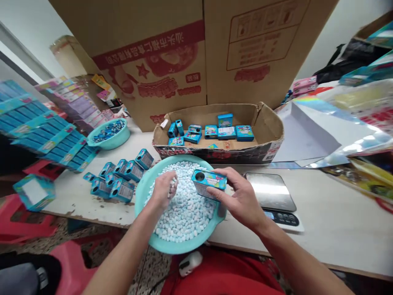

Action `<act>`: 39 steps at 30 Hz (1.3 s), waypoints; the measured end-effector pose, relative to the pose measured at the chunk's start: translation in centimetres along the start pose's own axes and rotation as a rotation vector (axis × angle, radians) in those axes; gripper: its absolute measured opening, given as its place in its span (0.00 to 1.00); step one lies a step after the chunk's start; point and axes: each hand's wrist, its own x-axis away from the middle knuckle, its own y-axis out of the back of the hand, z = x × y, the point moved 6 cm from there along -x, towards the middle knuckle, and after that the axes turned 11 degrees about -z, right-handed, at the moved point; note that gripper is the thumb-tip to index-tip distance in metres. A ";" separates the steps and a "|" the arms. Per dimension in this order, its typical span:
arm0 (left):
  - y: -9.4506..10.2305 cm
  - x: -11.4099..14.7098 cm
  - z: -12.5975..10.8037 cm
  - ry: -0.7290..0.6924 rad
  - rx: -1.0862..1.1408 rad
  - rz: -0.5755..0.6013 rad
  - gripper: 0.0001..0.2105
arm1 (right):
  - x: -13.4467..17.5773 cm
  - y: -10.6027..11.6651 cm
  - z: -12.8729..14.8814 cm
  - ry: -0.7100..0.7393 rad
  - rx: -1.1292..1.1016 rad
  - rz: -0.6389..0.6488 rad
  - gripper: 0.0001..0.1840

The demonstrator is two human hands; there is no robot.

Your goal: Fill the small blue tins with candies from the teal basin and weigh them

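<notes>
A turquoise basin (144,229) full of small white and pale-blue candies (181,217) stands at the table's front edge. Above its left part, my left hand (164,189) is closed around some of the candies, which show between the fingers. My right hand (239,196) grips a small blue candy box (210,183) by its right end, over the basin's right side. A dark round hole shows at the left of the box's top face. Left of the basin, several similar blue boxes (123,174) stand grouped on the table.
Behind the basin is an open cardboard tray (270,149) with several blue boxes. A digital scale (272,192) lies to the right. A smaller basin (124,135) of blue wrapped pieces and stacked blue display boxes (46,131) are at left. A large carton (184,53) rises behind.
</notes>
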 end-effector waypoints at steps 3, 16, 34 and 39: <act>0.2 1.0 -3.6 0.047 0.494 0.006 0.11 | 0.0 -3.3 0.7 0.078 0.069 0.095 0.16; -0.5 1.4 -6.1 -0.184 0.636 -0.166 0.19 | 0.0 -7.5 1.0 0.105 0.144 0.201 0.18; 4.6 0.4 2.6 -0.630 -1.108 -0.090 0.22 | 0.3 8.8 -4.7 -0.198 -0.034 -0.156 0.19; 4.4 -0.9 3.2 -0.569 -1.183 -0.074 0.22 | 1.3 14.3 -11.0 -0.259 0.098 -0.286 0.20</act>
